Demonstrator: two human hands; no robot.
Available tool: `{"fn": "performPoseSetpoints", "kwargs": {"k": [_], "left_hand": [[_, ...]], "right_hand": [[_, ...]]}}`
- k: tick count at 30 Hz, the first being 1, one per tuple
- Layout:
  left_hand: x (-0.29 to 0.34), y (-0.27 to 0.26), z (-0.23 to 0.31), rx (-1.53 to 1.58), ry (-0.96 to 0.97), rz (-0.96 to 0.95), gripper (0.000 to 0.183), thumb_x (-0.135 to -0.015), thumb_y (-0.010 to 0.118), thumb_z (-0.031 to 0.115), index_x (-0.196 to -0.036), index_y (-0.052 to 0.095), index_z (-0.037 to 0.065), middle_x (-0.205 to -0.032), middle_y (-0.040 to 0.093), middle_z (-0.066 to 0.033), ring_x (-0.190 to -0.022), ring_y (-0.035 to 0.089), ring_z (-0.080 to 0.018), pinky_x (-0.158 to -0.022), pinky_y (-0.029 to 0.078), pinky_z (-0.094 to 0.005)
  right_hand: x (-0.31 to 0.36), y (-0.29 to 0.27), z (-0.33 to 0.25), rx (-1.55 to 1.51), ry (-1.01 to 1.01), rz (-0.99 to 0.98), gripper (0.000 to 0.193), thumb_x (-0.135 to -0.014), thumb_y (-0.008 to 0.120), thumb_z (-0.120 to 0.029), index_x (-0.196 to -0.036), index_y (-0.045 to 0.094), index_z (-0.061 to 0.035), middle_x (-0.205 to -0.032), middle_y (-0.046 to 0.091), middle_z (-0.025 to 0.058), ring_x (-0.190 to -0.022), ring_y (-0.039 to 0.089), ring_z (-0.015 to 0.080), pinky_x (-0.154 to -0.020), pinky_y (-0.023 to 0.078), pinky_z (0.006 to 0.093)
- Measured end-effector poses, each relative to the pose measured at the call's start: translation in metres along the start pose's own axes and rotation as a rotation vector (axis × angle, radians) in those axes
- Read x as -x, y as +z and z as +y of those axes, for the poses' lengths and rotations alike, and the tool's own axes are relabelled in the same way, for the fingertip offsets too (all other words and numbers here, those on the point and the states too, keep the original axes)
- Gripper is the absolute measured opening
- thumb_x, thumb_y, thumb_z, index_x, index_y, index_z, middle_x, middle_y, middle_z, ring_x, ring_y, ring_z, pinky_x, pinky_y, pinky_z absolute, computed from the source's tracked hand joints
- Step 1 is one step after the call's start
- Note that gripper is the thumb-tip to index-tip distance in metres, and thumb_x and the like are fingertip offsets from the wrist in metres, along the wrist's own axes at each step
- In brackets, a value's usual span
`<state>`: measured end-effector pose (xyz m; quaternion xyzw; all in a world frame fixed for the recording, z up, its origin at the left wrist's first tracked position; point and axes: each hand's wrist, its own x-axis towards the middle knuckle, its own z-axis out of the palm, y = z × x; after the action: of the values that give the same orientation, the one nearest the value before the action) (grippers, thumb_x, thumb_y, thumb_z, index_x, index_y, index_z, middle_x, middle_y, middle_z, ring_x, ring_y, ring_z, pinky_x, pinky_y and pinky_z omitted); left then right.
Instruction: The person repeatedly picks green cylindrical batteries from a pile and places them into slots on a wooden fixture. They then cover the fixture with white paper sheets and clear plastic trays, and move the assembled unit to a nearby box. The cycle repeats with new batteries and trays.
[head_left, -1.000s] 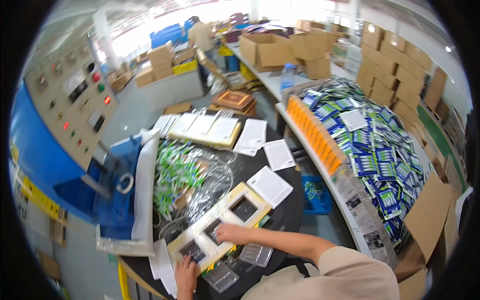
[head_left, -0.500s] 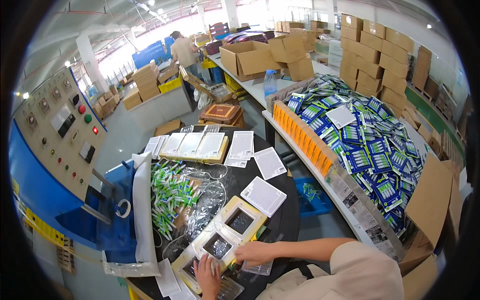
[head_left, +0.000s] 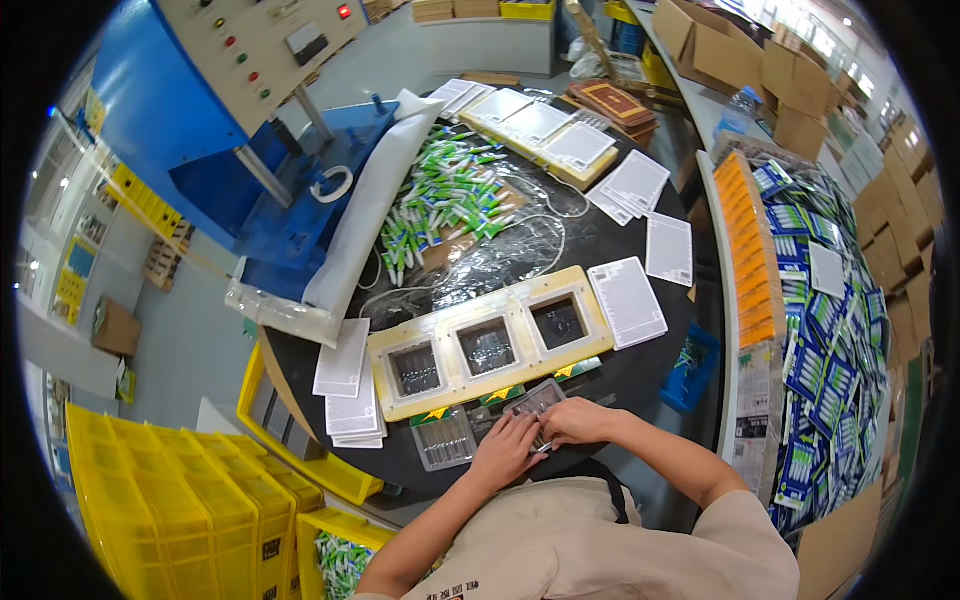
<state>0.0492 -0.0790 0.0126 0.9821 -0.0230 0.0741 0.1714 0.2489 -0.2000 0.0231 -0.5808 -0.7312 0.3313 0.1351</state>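
In front of me is a cream-yellow frame fixture (head_left: 441, 364) with three square windows. Clear shapes show inside the windows. Printed yellow-and-green cards (head_left: 502, 396) stick out under its near edge. Both hands are at a clear plastic blister tray (head_left: 537, 398) just on my side of the fixture. My left hand (head_left: 506, 452) grips its left side, fingers bent over it. My right hand (head_left: 580, 421) pinches its right side, fingertips partly hidden. Left of them lies another clear blister tray (head_left: 444, 440) with long ribbed cavities, touched by neither hand.
White printed cards (head_left: 628, 302) lie around the round black table (head_left: 455, 290). Beyond are a pile of green-and-white tubes (head_left: 440, 200) and a second loaded fixture (head_left: 560, 160). A blue press machine (head_left: 300, 240) stands left; yellow crates (head_left: 170, 500) stand lower left. Packed blister cards (head_left: 820, 350) heap at right.
My view has swung down and left. My left hand has left the fixture's left end and my right hand its near edge; both are now together on the clear tray.
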Motion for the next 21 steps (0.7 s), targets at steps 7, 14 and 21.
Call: {"fn": "performPoseSetpoints", "kwargs": {"k": [7, 14, 21], "left_hand": [[0.000, 0.005, 0.002, 0.244, -0.231, 0.090, 0.068, -0.088, 0.077, 0.032, -0.143, 0.049, 0.004, -0.136, 0.060, -0.0156, -0.128, 0.056, -0.0324, -0.118, 0.037, -0.0509], [-0.011, 0.010, 0.017, 0.199, -0.227, 0.206, 0.073, -0.083, 0.080, 0.042, -0.140, 0.054, 0.005, -0.134, 0.062, -0.0141, -0.129, 0.058, -0.0295, -0.119, 0.033, -0.0540], [-0.009, 0.019, 0.029, 0.253, -0.293, 0.265, 0.075, -0.078, 0.083, 0.047, -0.135, 0.058, 0.006, -0.134, 0.063, -0.0114, -0.133, 0.055, -0.0279, -0.121, 0.023, -0.0608]], "right_hand": [[0.009, -0.010, -0.012, -0.029, -0.111, 0.252, 0.009, -0.088, 0.068, -0.013, -0.091, 0.065, -0.0053, -0.098, 0.062, 0.0099, -0.099, 0.063, 0.0314, -0.080, 0.053, 0.0424], [0.023, -0.009, -0.018, -0.135, -0.131, 0.360, 0.007, -0.088, 0.069, -0.007, -0.094, 0.066, -0.0046, -0.092, 0.061, 0.0101, -0.091, 0.062, 0.0309, -0.079, 0.052, 0.0408], [0.037, -0.008, -0.016, -0.039, -0.158, 0.432, 0.007, -0.086, 0.069, -0.007, -0.091, 0.065, -0.0054, -0.090, 0.060, 0.0089, -0.088, 0.061, 0.0292, -0.076, 0.052, 0.0398]]}}
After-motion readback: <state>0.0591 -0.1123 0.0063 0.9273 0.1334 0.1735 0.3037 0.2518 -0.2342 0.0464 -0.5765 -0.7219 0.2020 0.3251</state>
